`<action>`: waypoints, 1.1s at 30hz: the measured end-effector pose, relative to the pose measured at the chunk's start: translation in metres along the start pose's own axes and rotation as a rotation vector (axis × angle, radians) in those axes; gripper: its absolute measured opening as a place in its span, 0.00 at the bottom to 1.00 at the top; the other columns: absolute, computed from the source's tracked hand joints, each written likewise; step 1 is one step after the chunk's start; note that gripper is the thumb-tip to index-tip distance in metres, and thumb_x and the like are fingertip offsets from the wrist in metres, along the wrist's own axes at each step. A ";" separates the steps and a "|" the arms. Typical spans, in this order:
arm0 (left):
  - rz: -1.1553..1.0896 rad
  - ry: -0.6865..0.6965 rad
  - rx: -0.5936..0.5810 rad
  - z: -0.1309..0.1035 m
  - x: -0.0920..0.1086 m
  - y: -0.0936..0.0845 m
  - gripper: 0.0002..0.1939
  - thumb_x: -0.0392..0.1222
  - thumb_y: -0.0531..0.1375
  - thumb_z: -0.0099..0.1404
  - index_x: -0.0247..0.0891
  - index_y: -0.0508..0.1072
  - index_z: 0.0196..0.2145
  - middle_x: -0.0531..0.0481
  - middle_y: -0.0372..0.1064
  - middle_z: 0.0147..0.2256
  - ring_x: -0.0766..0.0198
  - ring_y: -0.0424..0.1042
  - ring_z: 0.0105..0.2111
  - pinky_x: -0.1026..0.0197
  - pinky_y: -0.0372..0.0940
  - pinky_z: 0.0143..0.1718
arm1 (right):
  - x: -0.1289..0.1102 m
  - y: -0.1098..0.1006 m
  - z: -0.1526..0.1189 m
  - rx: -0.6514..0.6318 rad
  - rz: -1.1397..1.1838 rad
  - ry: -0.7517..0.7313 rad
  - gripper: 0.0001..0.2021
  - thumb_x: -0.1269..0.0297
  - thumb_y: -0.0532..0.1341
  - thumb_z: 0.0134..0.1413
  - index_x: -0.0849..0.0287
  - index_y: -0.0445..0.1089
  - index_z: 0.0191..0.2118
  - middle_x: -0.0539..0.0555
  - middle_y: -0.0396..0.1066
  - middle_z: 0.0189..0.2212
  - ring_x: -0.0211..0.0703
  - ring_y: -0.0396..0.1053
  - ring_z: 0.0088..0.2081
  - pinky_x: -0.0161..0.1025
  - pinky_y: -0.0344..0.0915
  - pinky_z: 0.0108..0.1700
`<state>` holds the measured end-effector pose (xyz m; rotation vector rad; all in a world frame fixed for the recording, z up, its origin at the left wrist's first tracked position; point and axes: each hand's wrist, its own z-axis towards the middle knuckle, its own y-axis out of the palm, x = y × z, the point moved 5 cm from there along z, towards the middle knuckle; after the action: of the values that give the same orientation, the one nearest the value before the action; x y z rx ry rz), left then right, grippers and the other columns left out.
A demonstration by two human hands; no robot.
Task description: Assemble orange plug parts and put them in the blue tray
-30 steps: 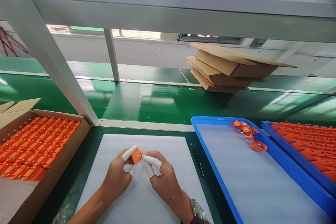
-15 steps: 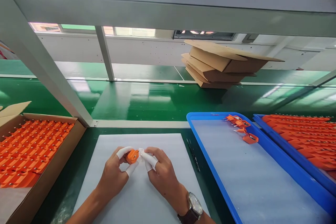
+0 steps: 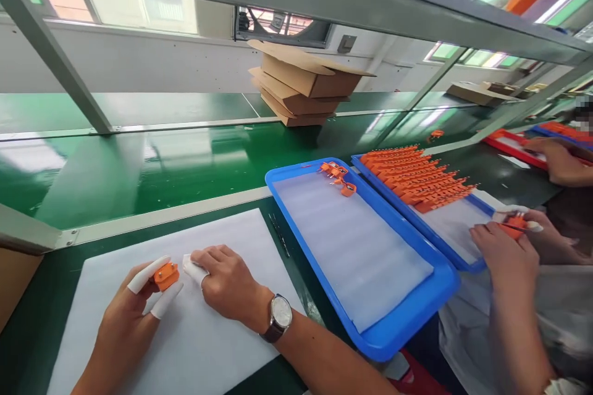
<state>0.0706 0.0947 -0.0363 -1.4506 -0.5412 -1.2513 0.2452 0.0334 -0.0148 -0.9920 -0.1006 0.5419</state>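
Between the white-covered thumb and finger of my left hand (image 3: 134,305) is an orange part (image 3: 166,276) with small metal pins on top. My right hand (image 3: 227,281), with a watch on its wrist, is just to the right, apart from the orange part. Its fingers are closed, and what they hold, if anything, is hidden. Both hands are over a white sheet (image 3: 222,352) on the dark green table. A blue tray (image 3: 352,253) to the right holds several orange parts (image 3: 340,178) at its far end.
A thin dark tool (image 3: 278,236) lies between sheet and tray. Farther right, a second blue tray (image 3: 417,216) holds rows of orange parts, with a person's hands (image 3: 507,253) at it. Cardboard boxes (image 3: 308,83) are stacked behind. Metal frame bars cross above.
The view has turned to the right, bringing other people's hands into sight. My right hand has moved away from the orange part, which stays in my left hand.
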 end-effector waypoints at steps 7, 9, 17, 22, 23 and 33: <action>-0.173 -0.241 -0.085 -0.005 -0.015 0.007 0.31 0.52 0.65 0.65 0.46 0.64 0.64 0.43 0.73 0.57 0.47 0.74 0.55 0.42 0.71 0.58 | 0.001 -0.006 0.001 0.097 0.046 0.093 0.14 0.82 0.53 0.53 0.60 0.73 0.35 0.60 0.73 0.49 0.48 0.69 0.45 0.45 0.71 0.44; -0.174 -0.192 -0.101 -0.006 -0.010 0.009 0.30 0.49 0.65 0.66 0.46 0.64 0.63 0.44 0.73 0.56 0.49 0.75 0.55 0.45 0.72 0.56 | 0.001 -0.009 0.001 0.148 0.115 0.137 0.16 0.82 0.53 0.49 0.61 0.73 0.39 0.61 0.73 0.48 0.49 0.69 0.44 0.46 0.72 0.45; 0.162 0.226 -0.041 -0.001 0.024 0.006 0.27 0.36 0.59 0.68 0.50 0.65 0.62 0.45 0.64 0.53 0.53 0.70 0.54 0.48 0.74 0.52 | -0.001 -0.017 0.007 0.207 0.270 0.108 0.21 0.83 0.53 0.55 0.61 0.69 0.51 0.60 0.74 0.45 0.49 0.71 0.43 0.47 0.75 0.42; 0.227 0.315 -0.084 -0.003 0.024 0.008 0.33 0.29 0.53 0.66 0.49 0.59 0.66 0.43 0.63 0.57 0.52 0.67 0.58 0.46 0.71 0.56 | 0.002 -0.022 0.010 0.257 0.376 0.135 0.22 0.81 0.55 0.60 0.59 0.66 0.57 0.60 0.73 0.46 0.49 0.72 0.45 0.47 0.76 0.43; 0.228 0.317 -0.100 -0.003 0.023 0.009 0.35 0.28 0.53 0.65 0.49 0.57 0.67 0.43 0.62 0.59 0.52 0.66 0.59 0.45 0.70 0.57 | 0.002 -0.023 0.010 0.264 0.400 0.129 0.22 0.80 0.55 0.60 0.58 0.65 0.58 0.60 0.73 0.46 0.49 0.72 0.46 0.47 0.76 0.44; 0.230 0.217 -0.232 -0.013 0.013 0.010 0.43 0.28 0.52 0.62 0.49 0.45 0.72 0.44 0.67 0.59 0.53 0.69 0.58 0.49 0.69 0.59 | -0.010 -0.020 0.011 0.161 0.270 -0.062 0.18 0.83 0.52 0.60 0.61 0.72 0.49 0.57 0.75 0.51 0.46 0.70 0.48 0.45 0.73 0.47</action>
<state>0.0783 0.0759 -0.0313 -1.4964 -0.0812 -1.2960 0.2405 0.0284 0.0089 -0.8363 0.0223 0.8155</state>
